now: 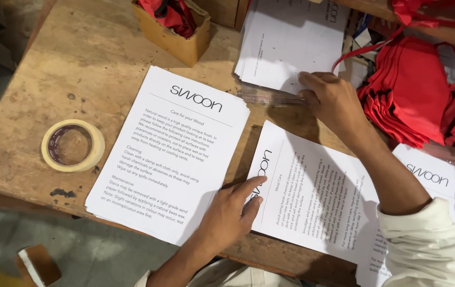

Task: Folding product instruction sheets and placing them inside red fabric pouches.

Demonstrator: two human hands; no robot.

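My left hand (230, 212) lies flat, fingers together, its fingertips pressing the near edge of a printed sheet (312, 196) that lies beside a stack of printed sheets (169, 154). Farther off, my right hand (331, 98) reaches over that sheet, fingers curled down onto a clear plastic ruler (267, 97) at the edge of another paper pile (286, 42). A tape roll (73, 145) sits left; red cloth bags (413, 90) lie right.

Bare desk (86, 58) open at far left, broken only by tape roll (73, 145) near the front edge. Wooden box (171, 32) blocking the far middle. Paper stacks (171, 154) filling the centre; red cloth pile (413, 90) crowding the right.
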